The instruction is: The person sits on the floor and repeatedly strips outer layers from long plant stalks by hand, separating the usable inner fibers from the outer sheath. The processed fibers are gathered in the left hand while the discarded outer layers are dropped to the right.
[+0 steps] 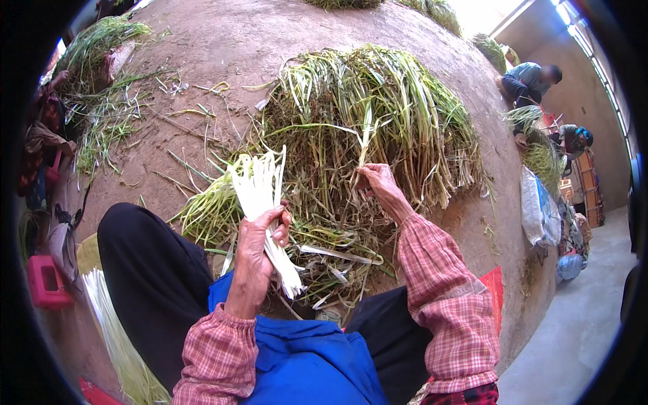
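Observation:
My left hand (260, 248) is closed around a bundle of pale, cleaned plant stalks (260, 192), tilted with the cut ends toward my lap. To its right, my right hand (377, 185) pinches a single leafy stalk (365, 134) at its lower end, its green leaves pointing away from me. Just beyond both hands lies a large heap of long green leafy stalks (405, 106), with brown, withered lower parts. Loose leaves and peelings (329, 263) lie between my knees, below the heap. More pale stalks (119, 344) lie beside my left knee.
A pink plastic container (48, 283) stands at far left, near a partly visible person (45, 136) and scattered greens (106, 121). At right, two people (531, 81) bend over more greens, near a white sack (540, 207). Further heaps lie along the far edge of the earthen floor.

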A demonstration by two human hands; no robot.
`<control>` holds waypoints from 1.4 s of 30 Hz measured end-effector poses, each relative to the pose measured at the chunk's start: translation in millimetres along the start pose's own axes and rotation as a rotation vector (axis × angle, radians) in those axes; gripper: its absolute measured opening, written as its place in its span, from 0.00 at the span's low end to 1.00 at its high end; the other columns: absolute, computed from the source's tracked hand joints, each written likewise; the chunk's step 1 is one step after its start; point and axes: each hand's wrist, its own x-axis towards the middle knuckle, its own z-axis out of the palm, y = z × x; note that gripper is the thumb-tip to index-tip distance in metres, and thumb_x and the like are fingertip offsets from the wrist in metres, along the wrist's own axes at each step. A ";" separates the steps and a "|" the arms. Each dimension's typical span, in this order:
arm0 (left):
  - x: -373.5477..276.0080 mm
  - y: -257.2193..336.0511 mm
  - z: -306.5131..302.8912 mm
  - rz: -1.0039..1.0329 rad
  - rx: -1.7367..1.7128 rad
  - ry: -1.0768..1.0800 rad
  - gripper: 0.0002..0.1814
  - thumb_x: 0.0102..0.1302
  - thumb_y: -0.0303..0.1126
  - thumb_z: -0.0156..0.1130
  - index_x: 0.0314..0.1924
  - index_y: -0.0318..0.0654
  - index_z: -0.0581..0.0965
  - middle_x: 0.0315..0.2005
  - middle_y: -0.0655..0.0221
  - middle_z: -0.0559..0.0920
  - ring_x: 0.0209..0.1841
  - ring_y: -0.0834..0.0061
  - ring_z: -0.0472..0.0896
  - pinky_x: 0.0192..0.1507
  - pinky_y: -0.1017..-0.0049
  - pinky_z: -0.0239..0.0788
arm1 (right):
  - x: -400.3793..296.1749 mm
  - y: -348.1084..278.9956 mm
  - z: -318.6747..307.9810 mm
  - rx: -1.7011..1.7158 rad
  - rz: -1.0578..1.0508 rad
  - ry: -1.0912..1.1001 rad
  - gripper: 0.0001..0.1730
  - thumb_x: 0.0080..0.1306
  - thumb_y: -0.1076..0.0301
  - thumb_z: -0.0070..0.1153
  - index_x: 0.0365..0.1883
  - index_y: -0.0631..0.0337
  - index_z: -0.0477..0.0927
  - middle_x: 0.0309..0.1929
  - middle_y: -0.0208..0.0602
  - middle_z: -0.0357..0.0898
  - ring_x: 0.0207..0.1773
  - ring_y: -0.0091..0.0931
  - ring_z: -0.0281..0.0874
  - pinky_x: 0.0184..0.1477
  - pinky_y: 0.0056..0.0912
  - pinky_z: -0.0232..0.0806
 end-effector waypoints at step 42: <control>-8.2 -26.5 2.3 0.239 0.535 0.074 0.10 0.51 0.32 0.68 0.28 0.35 0.77 0.18 0.75 0.76 0.16 0.89 0.68 0.15 0.87 0.56 | -170.7 -50.6 80.2 -0.937 -0.774 -0.203 0.13 0.55 0.61 0.51 0.21 0.62 0.71 0.18 0.42 0.72 0.25 0.39 0.72 0.31 0.43 0.61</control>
